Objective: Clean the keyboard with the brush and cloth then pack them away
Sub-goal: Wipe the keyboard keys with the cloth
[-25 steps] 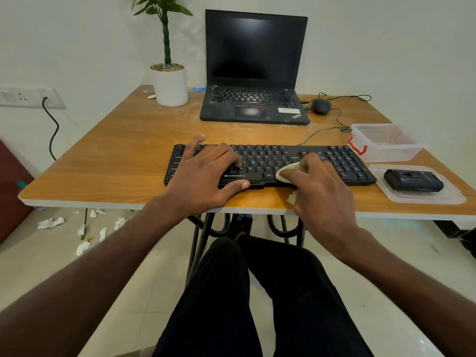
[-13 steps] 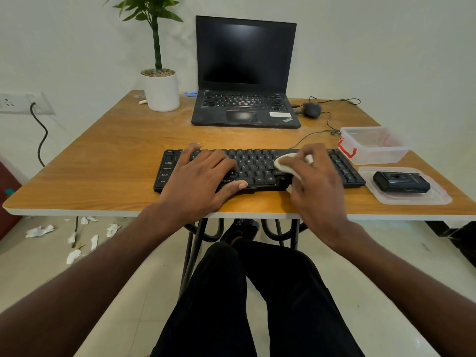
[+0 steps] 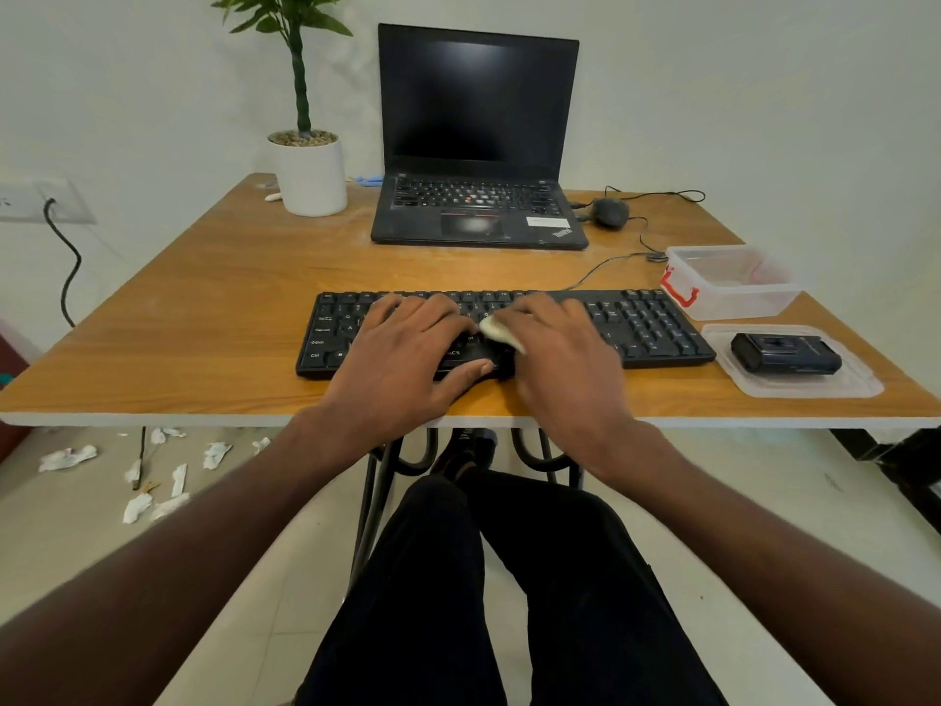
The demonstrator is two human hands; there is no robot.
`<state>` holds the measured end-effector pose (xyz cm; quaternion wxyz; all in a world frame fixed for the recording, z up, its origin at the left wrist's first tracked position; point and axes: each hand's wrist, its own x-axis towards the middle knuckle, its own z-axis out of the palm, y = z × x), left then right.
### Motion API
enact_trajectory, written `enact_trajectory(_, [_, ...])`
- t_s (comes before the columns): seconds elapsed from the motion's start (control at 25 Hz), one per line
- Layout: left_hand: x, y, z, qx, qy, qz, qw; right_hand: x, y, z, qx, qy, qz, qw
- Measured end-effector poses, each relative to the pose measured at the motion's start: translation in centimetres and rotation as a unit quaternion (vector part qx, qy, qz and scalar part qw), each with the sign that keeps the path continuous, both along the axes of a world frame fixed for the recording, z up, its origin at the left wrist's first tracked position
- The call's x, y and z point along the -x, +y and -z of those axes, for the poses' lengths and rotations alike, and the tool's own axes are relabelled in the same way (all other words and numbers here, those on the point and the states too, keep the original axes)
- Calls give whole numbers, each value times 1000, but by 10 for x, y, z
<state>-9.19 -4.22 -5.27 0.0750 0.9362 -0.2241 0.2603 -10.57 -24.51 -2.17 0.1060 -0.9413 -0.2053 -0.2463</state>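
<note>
L hand (image 3: 407, 349) lying flat on keyboard (image 3: 657, 328), fingers spread over left-centre keys, thumb along front edge; steadying it, gripping nothing. R hand (image 3: 560, 349) pressing cloth (image 3: 499, 334) onto centre keys; fingers seem curled over it, but grip mostly hidden under the hand, only a pale wad showing at thumb side. Keyboard sitting near front edge of surface (image 3: 203, 308), cable running back.

Just right of keyboard: black device, prob. the brush (image 3: 786, 353), resting on clear lid (image 3: 860, 384). Behind lid: open box (image 3: 733, 285) w/ red clasp. Farther back: laptop (image 3: 478, 145), mouse (image 3: 610, 211), plant (image 3: 308, 165).

Judgement: wiping stage, packing not yet begun.

Risks:
- Keyboard close to edge; hard stroke toward body could be sliding it off if L hand lifts.
- Cloth snagging a keycap, popping it.
- Wide R stroke knocking lid/brush off the side.
</note>
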Motion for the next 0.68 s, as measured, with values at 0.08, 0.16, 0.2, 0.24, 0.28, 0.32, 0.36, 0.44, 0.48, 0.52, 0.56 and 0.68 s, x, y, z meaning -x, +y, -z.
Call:
enact_trajectory(0.08, [0, 1, -1, -1, -1, -2, 1000, 1, 2, -1, 62, 2, -33, 998])
enact_trajectory(0.16, [1, 1, -1, -9, -3, -8, 1000, -3, -11, -7, 101, 1, -11, 995])
enact_trajectory(0.2, [1, 0, -1, -11, 0, -9, 1000, -3, -18, -8, 108, 0, 10, 994])
enact_trajectory(0.24, [1, 0, -1, -13, 5, -8, 1000, -2, -25, -8, 111, 3, 34, 993])
enact_trajectory(0.28, [2, 0, -2, -13, 8, -5, 1000, 0, -32, -8, 110, 11, 56, 992])
enact_trajectory(0.32, [3, 0, -2, -13, 9, -4, 1000, 2, -38, -8, 104, 21, 76, 991])
enact_trajectory(0.36, [3, 0, -3, -12, 9, -3, 1000, 2, -45, -10, 99, 28, 96, 990])
enact_trajectory(0.44, [3, -1, -3, -13, 13, 0, 1000, 2, -57, -14, 92, 36, 137, 986])
enact_trajectory(0.48, [3, -1, -3, -11, 12, 0, 1000, 3, -59, -14, 85, 35, 148, 985])
enact_trajectory(0.52, [4, -1, -3, -7, 8, 0, 1000, 5, -58, -12, 77, 30, 144, 986])
enact_trajectory(0.56, [5, -1, -3, -1, 5, -2, 1000, 8, -54, -9, 68, 23, 123, 990])
enact_trajectory(0.68, [7, 0, -3, 14, 7, -20, 1000, 15, -42, 8, 68, 1, 14, 998])
